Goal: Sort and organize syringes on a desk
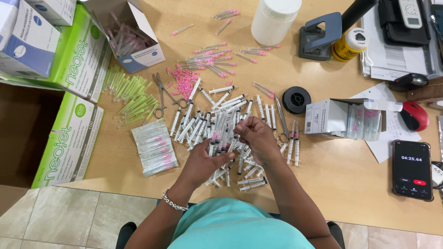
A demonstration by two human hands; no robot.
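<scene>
Far left of the left grip (203, 161), two green cartons (69, 140) lay flat at the edge of the surface (341, 180), with white-and-blue boxes (27, 41) stacked beyond them. Up and left of both grips, an open white box with a blue label (138, 57) held capped needles. Just left of the left grip lay a stack of clear sealed packets (154, 147) with pink contents. Right of the right grip (256, 136), a white box (334, 117) lay on its side, open. Further right, a black phone (412, 169) showed a dark screen with pale digits. Beyond the grips stood a white jar (274, 20) and a yellow-labelled bottle (348, 46).
</scene>
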